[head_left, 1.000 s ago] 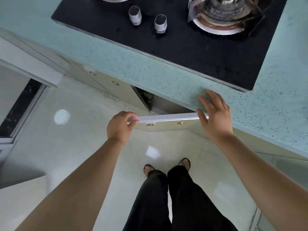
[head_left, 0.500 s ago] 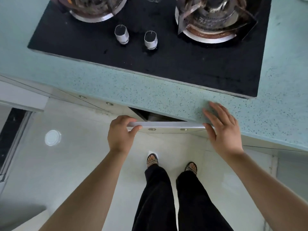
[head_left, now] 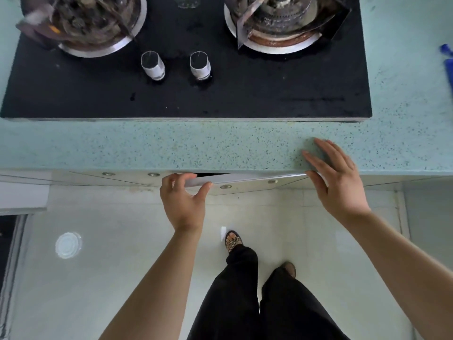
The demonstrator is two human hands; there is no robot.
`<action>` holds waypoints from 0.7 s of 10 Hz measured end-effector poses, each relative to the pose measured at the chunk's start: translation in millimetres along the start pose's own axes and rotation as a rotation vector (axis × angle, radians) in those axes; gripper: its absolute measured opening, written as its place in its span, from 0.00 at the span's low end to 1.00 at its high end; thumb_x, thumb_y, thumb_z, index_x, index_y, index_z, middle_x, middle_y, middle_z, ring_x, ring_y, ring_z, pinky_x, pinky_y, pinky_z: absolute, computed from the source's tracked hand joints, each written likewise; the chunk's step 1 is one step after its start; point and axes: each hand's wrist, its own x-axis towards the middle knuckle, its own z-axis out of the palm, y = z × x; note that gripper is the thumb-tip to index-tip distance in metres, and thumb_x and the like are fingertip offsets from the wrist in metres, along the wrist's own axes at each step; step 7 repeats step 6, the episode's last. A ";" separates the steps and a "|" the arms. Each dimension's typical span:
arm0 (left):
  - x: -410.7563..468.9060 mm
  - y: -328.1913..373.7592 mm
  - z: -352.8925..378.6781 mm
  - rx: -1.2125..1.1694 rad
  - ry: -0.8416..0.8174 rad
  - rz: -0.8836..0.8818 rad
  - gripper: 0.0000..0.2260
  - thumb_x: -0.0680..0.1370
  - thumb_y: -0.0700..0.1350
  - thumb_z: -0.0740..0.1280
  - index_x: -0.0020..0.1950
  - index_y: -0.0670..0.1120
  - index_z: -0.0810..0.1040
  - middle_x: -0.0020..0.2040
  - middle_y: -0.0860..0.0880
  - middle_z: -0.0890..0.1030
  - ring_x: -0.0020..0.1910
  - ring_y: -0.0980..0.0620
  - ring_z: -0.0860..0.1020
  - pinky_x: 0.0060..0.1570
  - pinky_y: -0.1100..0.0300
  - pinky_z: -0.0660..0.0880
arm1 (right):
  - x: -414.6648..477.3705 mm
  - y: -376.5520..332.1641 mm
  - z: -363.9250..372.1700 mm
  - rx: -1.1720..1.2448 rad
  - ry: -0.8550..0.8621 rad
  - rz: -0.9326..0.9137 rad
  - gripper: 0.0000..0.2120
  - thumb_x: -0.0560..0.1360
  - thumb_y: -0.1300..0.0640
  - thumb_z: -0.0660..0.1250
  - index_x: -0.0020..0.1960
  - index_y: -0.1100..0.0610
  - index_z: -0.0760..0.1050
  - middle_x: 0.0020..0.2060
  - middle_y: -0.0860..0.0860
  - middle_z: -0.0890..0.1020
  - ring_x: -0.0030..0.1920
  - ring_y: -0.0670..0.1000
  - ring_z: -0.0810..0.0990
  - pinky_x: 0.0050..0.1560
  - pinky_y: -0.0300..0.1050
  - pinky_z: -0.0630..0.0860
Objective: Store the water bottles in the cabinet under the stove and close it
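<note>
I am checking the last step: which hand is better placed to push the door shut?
Left. The left hand grips the free edge of the door; the right hand lies by its hinge side.

This is a home kitchen. A black glass gas stove (head_left: 220, 94) fills the top of the frame, with two grimy burners (head_left: 81, 23) and a pair of silver knobs (head_left: 152, 66) at centre. It sits in a speckled pale green countertop (head_left: 171, 146) that runs across the middle. Below its edge are pale cabinet doors (head_left: 245, 179) with small round studs, and glossy light floor tiles (head_left: 122, 241) fill the lower frame.
</note>
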 end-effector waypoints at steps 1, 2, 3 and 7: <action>-0.5 6.9 2.5 -0.017 0.047 -0.022 0.15 0.64 0.46 0.78 0.45 0.44 0.78 0.51 0.43 0.77 0.53 0.45 0.74 0.42 0.83 0.57 | -0.9 -0.3 0.7 0.008 0.006 0.006 0.17 0.78 0.54 0.59 0.66 0.53 0.72 0.68 0.57 0.71 0.69 0.61 0.67 0.66 0.59 0.66; -3.5 13.5 10.0 -0.043 0.126 -0.078 0.16 0.64 0.46 0.78 0.46 0.42 0.77 0.53 0.42 0.76 0.54 0.43 0.73 0.42 0.77 0.58 | -1.7 0.8 0.7 0.007 0.008 0.014 0.17 0.78 0.54 0.59 0.65 0.53 0.72 0.68 0.57 0.71 0.69 0.60 0.67 0.66 0.58 0.66; -7.3 18.5 15.1 -0.062 0.167 -0.121 0.16 0.65 0.46 0.77 0.46 0.42 0.77 0.55 0.42 0.75 0.56 0.43 0.73 0.44 0.73 0.58 | -2.8 -2.1 -2.6 0.007 0.003 0.038 0.17 0.77 0.54 0.60 0.64 0.56 0.74 0.67 0.58 0.72 0.68 0.61 0.69 0.65 0.59 0.68; -55.3 26.6 -16.1 0.047 -0.161 0.151 0.25 0.73 0.52 0.69 0.66 0.43 0.69 0.66 0.43 0.70 0.65 0.44 0.69 0.62 0.55 0.65 | -51.9 -36.3 -45.5 0.071 -0.081 0.133 0.24 0.77 0.47 0.60 0.71 0.55 0.64 0.72 0.54 0.65 0.72 0.56 0.63 0.69 0.54 0.64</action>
